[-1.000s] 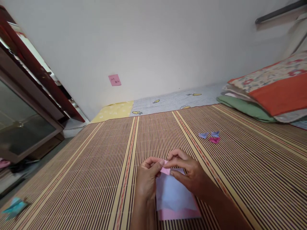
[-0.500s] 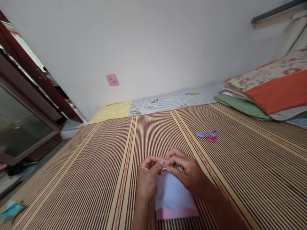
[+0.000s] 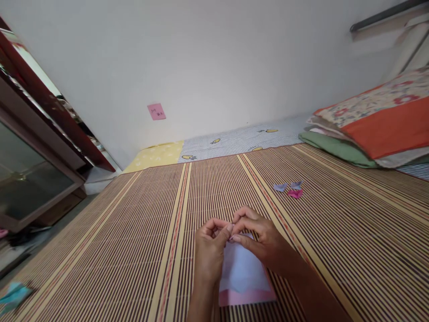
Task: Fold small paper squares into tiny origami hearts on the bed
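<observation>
My left hand point(image 3: 211, 248) and my right hand point(image 3: 260, 238) meet at the fingertips, both in a pinch. Between them is a small piece of pink folded paper point(image 3: 231, 240), mostly hidden by the fingers. Under the hands lies a pale lavender sheet of paper point(image 3: 244, 270), with a pink sheet point(image 3: 248, 297) showing along its near edge. Farther off to the right, three small folded paper pieces rest on the mat: a lavender one point(image 3: 280, 187), a bluish one point(image 3: 296, 184) and a bright pink one point(image 3: 295, 193).
A striped woven mat point(image 3: 134, 237) covers the bed. Folded bedding with an orange border point(image 3: 392, 129) sits at the right. Teal paper point(image 3: 15, 295) lies at the lower left. A pink note point(image 3: 156, 112) is stuck on the wall point(image 3: 234, 62). A glass-panelled cabinet point(image 3: 30, 179) stands left.
My left hand has shifted slightly right, closer to my right fingertips. Less of the pink folded paper shows between the fingers. The other papers stay in place.
</observation>
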Demonstrator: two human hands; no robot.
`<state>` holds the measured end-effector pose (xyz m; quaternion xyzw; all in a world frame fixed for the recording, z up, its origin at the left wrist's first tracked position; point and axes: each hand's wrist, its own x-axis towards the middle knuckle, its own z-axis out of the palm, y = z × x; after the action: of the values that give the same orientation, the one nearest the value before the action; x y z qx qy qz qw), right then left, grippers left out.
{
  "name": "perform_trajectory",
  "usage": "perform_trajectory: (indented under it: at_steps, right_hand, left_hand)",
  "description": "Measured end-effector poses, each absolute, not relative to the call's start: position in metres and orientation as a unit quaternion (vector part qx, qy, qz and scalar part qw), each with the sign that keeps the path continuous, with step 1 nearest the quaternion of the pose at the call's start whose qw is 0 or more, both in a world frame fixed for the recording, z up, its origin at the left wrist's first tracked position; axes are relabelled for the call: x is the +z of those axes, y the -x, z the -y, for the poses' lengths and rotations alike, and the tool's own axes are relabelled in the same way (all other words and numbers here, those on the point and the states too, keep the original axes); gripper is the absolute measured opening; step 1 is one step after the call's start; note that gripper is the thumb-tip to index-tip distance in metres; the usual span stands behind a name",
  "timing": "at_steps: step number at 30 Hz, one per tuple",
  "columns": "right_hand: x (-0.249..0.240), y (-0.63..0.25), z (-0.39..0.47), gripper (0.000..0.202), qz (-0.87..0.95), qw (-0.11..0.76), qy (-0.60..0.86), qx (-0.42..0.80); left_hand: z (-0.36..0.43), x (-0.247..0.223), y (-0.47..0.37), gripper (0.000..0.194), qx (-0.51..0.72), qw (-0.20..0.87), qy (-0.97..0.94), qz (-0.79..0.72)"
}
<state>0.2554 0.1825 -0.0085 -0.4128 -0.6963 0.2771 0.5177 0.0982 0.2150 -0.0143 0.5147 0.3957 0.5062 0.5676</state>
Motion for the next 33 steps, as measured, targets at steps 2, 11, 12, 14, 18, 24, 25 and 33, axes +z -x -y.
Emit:
perform_trajectory:
  at_steps: [2,11,12,14,18,24,25,33]
  right_hand:
    - [-0.007,-0.254,-0.182,0.014,0.695,0.518,0.412,0.281]
    - [-0.006,-0.249,-0.183,0.013,0.644,0.579,0.427,0.261]
    - [-0.006,-0.249,-0.183,0.013,0.642,0.577,0.431,0.263]
    - [-0.005,-0.248,-0.182,0.014,0.636,0.572,0.443,0.269]
    - [-0.002,-0.247,-0.180,0.015,0.626,0.561,0.464,0.280]
    - [0.001,-0.247,-0.179,0.015,0.626,0.552,0.480,0.272]
    - [0.001,-0.248,-0.179,0.015,0.627,0.549,0.484,0.267]
    - [-0.004,-0.246,-0.179,0.014,0.615,0.568,0.494,0.236]
  left_hand:
    - [-0.214,-0.014,-0.099,0.016,0.508,0.552,-0.529,-0.396]
    - [-0.210,-0.013,-0.103,0.014,0.531,0.523,-0.547,-0.380]
    - [-0.210,-0.014,-0.103,0.014,0.531,0.524,-0.549,-0.377]
    - [-0.211,-0.014,-0.102,0.013,0.528,0.525,-0.553,-0.375]
    - [-0.213,-0.012,-0.098,0.013,0.501,0.536,-0.567,-0.374]
    - [-0.212,-0.004,-0.094,0.014,0.473,0.582,-0.559,-0.354]
    - [-0.212,-0.004,-0.094,0.014,0.473,0.589,-0.553,-0.352]
    - [-0.211,-0.009,-0.105,0.017,0.519,0.604,-0.487,-0.359]
